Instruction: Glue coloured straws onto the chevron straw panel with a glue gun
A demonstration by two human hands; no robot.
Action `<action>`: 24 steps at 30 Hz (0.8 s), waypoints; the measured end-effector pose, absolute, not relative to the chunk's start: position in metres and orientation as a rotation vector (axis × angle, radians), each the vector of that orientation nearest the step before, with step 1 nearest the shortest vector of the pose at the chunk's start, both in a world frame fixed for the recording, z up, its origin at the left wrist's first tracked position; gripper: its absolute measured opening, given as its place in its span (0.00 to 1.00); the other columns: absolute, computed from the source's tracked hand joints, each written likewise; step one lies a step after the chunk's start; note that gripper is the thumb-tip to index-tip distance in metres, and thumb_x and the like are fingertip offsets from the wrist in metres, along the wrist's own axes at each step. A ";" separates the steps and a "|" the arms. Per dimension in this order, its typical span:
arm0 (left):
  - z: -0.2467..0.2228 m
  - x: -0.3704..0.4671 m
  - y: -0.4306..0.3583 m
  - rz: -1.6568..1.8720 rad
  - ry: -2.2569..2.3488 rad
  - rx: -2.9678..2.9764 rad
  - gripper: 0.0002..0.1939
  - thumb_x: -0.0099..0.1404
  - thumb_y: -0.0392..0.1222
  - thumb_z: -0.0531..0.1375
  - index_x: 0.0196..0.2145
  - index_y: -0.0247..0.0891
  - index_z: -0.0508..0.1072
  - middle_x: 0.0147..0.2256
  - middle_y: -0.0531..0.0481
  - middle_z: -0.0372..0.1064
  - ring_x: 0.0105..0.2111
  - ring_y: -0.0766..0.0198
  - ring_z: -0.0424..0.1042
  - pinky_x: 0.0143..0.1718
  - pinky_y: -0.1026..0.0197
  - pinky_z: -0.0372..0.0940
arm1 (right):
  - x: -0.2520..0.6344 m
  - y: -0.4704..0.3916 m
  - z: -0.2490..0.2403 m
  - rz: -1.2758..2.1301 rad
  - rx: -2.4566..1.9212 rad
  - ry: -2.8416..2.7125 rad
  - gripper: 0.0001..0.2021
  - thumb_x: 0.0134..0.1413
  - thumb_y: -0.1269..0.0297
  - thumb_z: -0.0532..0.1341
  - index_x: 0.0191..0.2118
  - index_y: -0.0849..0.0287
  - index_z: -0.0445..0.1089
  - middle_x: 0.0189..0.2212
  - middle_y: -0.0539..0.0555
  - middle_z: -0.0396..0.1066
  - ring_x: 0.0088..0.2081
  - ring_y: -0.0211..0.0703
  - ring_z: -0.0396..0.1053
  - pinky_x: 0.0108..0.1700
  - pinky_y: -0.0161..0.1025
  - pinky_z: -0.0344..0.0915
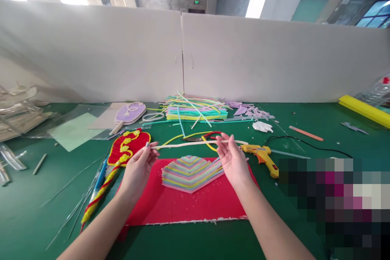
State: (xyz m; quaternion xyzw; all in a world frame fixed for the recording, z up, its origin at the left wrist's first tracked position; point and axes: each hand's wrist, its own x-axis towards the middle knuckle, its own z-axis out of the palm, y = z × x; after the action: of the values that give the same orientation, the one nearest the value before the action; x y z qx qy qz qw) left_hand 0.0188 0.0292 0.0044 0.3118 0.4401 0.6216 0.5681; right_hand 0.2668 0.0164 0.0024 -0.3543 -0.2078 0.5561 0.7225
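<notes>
A pale pink pipe cleaner is stretched almost level between my two hands, above the work. My left hand pinches its left end between thumb and fingers. Toward the other end, my right hand has it at the thumb and forefinger, other fingers loosely curled, and a short length sticks out beyond. Below lies a chevron-patterned panel of pastel strips on a red sheet. Behind the pink stem are pliers and yellow pipe cleaners, partly covered.
A yellow glue gun with a black cord lies right of my right hand. A red, yellow-trimmed fan rests at left, near a purple fan. Bundled pastel pipe cleaners lie before a white partition. A crumpled white tissue lies right of centre.
</notes>
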 end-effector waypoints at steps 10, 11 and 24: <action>0.001 0.026 0.017 1.160 1.209 1.237 0.16 0.54 0.51 0.67 0.38 0.41 0.80 0.35 0.48 0.78 0.35 0.62 0.73 0.38 0.64 0.66 | 0.255 0.003 -0.001 0.635 -0.891 -1.326 0.16 0.64 0.61 0.53 0.54 0.49 0.68 0.50 0.56 0.71 0.46 0.43 0.71 0.41 0.40 0.72; 0.002 0.026 0.016 1.148 1.204 1.294 0.15 0.54 0.51 0.67 0.37 0.41 0.80 0.34 0.47 0.78 0.35 0.61 0.73 0.38 0.64 0.66 | 0.253 0.001 -0.002 0.535 -0.866 -1.459 0.16 0.63 0.64 0.53 0.55 0.48 0.68 0.47 0.55 0.72 0.45 0.42 0.71 0.42 0.40 0.71; 0.011 0.044 0.000 1.011 0.936 1.513 0.08 0.52 0.46 0.67 0.26 0.38 0.78 0.27 0.46 0.74 0.30 0.57 0.72 0.35 0.60 0.67 | 0.235 -0.007 -0.008 0.285 -1.010 -1.947 0.16 0.65 0.62 0.52 0.53 0.43 0.69 0.34 0.53 0.65 0.31 0.36 0.66 0.32 0.32 0.65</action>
State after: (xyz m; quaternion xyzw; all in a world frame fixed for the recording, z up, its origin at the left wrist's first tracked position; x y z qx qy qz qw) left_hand 0.0440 0.0001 0.0107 0.6311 0.3906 0.4218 0.5208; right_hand 0.2355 -0.0073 -0.0081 -0.4083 -0.7869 0.1153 0.4481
